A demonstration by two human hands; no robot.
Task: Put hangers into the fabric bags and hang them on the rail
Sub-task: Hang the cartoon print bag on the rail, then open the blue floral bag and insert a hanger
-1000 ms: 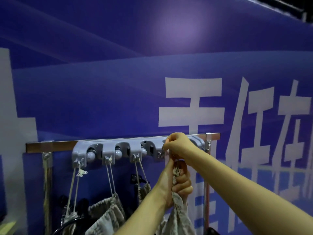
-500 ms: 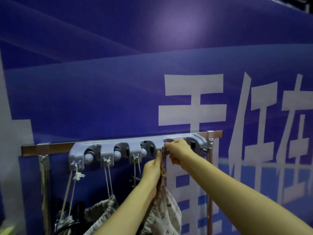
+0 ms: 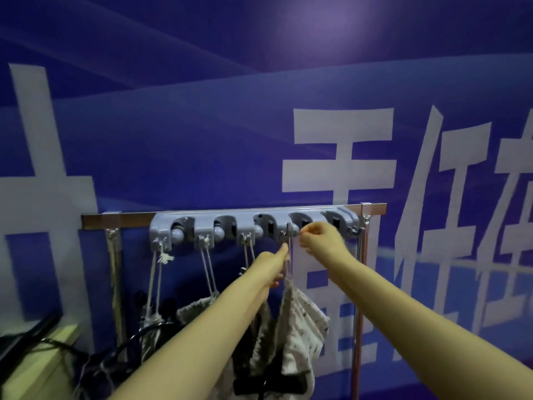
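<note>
1. Step in hand: hanging the patterned fabric bag (image 3: 300, 321) on the grey hook rack (image 3: 253, 226) fixed to the rail (image 3: 115, 220).
2. Left hand (image 3: 274, 264): fingers closed on the bag's drawstring (image 3: 289, 249), which rises from them to the fourth hook; the bag hangs just below them.
3. Right hand (image 3: 320, 238): fingers pinched together just right of that hook; whether they grip cord I cannot tell.
4. Next, probably: check the loop is seated, then release gently.

Exhibition-like space: printed blue banner (image 3: 202, 145) behind rail (image 3: 121, 220).
</note>
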